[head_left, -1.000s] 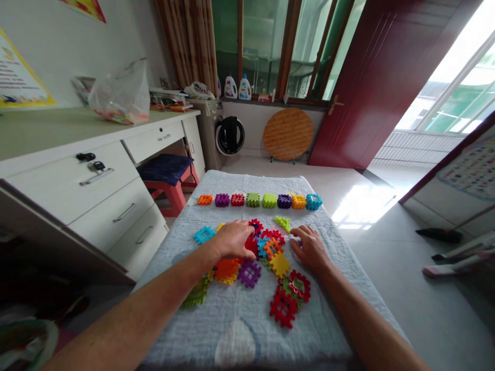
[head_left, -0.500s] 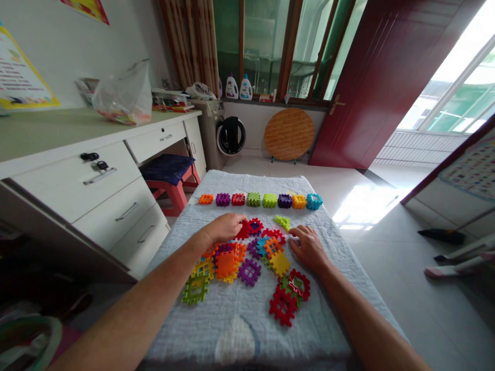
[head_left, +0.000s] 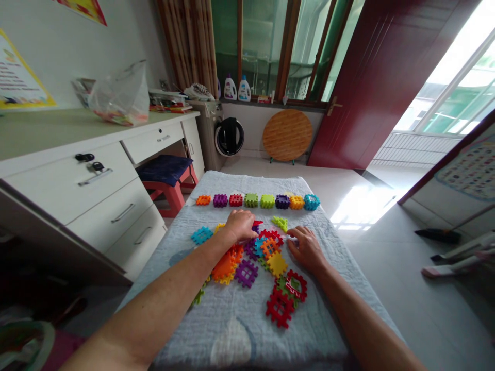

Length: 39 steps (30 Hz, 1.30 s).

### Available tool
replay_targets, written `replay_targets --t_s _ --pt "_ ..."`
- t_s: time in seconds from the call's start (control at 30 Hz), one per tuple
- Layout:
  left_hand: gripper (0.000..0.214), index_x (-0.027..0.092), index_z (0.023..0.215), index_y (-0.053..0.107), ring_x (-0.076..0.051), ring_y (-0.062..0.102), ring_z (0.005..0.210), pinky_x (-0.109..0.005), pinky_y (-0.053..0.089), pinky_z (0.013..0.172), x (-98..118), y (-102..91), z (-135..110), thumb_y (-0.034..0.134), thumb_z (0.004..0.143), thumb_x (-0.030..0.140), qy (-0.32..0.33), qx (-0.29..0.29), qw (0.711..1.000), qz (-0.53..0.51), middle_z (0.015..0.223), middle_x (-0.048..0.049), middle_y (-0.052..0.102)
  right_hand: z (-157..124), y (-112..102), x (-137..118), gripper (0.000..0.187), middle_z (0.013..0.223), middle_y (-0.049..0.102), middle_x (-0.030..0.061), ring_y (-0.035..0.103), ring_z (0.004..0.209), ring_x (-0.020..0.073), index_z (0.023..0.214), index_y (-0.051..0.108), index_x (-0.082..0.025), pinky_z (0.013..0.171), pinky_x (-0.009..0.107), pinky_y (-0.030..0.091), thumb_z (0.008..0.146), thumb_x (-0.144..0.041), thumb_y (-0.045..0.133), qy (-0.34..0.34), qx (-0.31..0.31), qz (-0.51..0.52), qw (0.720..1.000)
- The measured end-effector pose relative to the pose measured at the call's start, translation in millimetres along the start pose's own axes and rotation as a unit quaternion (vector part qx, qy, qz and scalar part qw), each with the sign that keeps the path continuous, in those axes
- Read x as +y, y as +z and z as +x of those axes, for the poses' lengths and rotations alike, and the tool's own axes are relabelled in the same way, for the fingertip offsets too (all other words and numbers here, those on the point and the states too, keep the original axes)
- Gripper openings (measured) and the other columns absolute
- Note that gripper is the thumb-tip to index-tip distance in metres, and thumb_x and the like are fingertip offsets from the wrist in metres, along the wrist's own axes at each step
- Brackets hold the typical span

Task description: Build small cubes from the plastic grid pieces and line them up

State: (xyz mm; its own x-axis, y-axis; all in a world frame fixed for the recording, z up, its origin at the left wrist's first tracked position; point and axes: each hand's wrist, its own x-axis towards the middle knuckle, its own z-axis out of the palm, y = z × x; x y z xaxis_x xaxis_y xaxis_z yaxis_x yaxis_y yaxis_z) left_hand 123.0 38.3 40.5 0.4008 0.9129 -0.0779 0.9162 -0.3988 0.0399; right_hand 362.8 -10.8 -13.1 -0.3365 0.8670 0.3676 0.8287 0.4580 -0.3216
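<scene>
A heap of flat, toothed plastic tiles (head_left: 263, 255) in many colours lies on a table covered with a pale blue cloth (head_left: 240, 330). My left hand (head_left: 240, 225) rests knuckles-up on the far side of the heap, fingers curled over a red tile (head_left: 257, 224). My right hand (head_left: 305, 247) lies on the cloth at the heap's right edge, fingers bent down beside a red tile (head_left: 271, 235). A lime green tile (head_left: 281, 222) sits just beyond. A row of several assembled cubes (head_left: 255, 200) stands at the far end.
A white desk with drawers (head_left: 96, 190) runs along the left, a red stool (head_left: 170, 185) under it. A cyan tile (head_left: 201, 235) lies apart on the left. A round wooden board (head_left: 287, 135) leans on the far wall. Tiled floor lies to the right.
My left hand has slid forward and right across the heap, uncovering the orange and yellow tiles. My right hand has barely moved.
</scene>
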Motion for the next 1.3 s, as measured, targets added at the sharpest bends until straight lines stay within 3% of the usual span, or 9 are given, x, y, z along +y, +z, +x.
replay_targets --t_s 0.2,0.4,0.53,0.7,0.93,1.13,1.2,1.3 --pt "0.025 0.022 0.087 0.071 -0.026 0.065 0.09 -0.032 0.045 0.074 -10 -7.1 7 0.057 0.077 0.041 0.032 -0.017 0.999 -0.038 0.095 -0.0108 0.072 0 1 0 0.019 0.089 0.062 0.0055 0.053 0.088 0.0213 0.094 0.064 -0.021 0.083 0.035 0.039 0.081 -0.019 0.05 0.003 0.003 0.003 1.0" --pt "0.028 0.019 0.08 0.07 -0.017 0.063 0.077 -0.025 0.042 0.069 -24 -8.2 7 0.048 0.084 0.036 0.067 -0.004 0.99 -0.122 0.083 -0.0053 0.071 0 -1 -1 0.02 0.088 0.062 0.0051 0.054 0.087 0.0204 0.094 0.065 -0.02 0.083 0.034 0.039 0.081 -0.017 0.05 0.003 0.005 0.004 1.0" --pt "0.029 0.016 0.093 0.067 -0.016 0.061 0.081 -0.023 0.042 0.072 -39 -11.2 0 0.043 0.086 0.031 0.072 0.024 0.982 -0.174 0.091 -0.0054 0.069 0 1 1 0.019 0.089 0.062 0.0052 0.053 0.087 0.0203 0.094 0.064 -0.02 0.083 0.034 0.039 0.081 -0.018 0.051 0.004 0.005 0.001 1.0" --pt "0.029 0.017 0.104 0.061 -0.014 0.06 0.074 -0.022 0.044 0.069 -61 -12.3 -14 0.046 0.083 0.03 0.064 0.023 0.964 -0.257 0.083 -0.0008 0.067 0 3 1 0.018 0.089 0.062 0.0055 0.053 0.087 0.0207 0.095 0.064 -0.02 0.083 0.033 0.039 0.083 -0.019 0.05 0.003 -0.001 -0.001 1.0" --pt "0.023 0.018 0.095 0.067 -0.019 0.061 0.09 -0.026 0.044 0.084 -60 8.8 -16 0.049 0.082 0.025 0.047 0.007 0.987 -0.152 0.098 -0.0069 0.064 0 1 -1 0.018 0.09 0.062 0.0055 0.053 0.088 0.0207 0.095 0.064 -0.02 0.083 0.033 0.039 0.083 -0.019 0.051 0.002 -0.001 0.001 1.0" --pt "0.033 0.015 0.11 0.062 -0.023 0.058 0.1 -0.033 0.042 0.092 -59 13.3 -24 0.042 0.088 0.03 0.007 0.01 0.994 -0.105 0.105 -0.012 0.059 0 2 1 0.018 0.089 0.062 0.0055 0.053 0.088 0.0206 0.094 0.064 -0.02 0.083 0.033 0.039 0.083 -0.019 0.051 0.003 -0.002 -0.001 1.0" --pt "0.041 0.015 0.117 0.058 -0.025 0.056 0.104 -0.034 0.041 0.095 -60 9.2 -30 0.049 0.084 0.037 0.006 -0.002 0.996 -0.092 0.111 -0.0127 0.057 0 2 1 0.018 0.089 0.062 0.0057 0.053 0.088 0.0206 0.094 0.064 -0.019 0.083 0.033 0.039 0.083 -0.019 0.051 0.002 -0.003 0.0 1.0" --pt "0.069 0.018 0.128 0.051 -0.03 0.049 0.113 -0.037 0.037 0.1 -62 2.1 -37 0.066 0.069 0.049 0.024 -0.032 0.998 -0.058 0.128 -0.0115 0.051 0 1 0 0.018 0.09 0.062 0.0057 0.053 0.088 0.0204 0.095 0.064 -0.019 0.083 0.033 0.039 0.083 -0.019 0.05 0.0 -0.002 0.001 1.0"
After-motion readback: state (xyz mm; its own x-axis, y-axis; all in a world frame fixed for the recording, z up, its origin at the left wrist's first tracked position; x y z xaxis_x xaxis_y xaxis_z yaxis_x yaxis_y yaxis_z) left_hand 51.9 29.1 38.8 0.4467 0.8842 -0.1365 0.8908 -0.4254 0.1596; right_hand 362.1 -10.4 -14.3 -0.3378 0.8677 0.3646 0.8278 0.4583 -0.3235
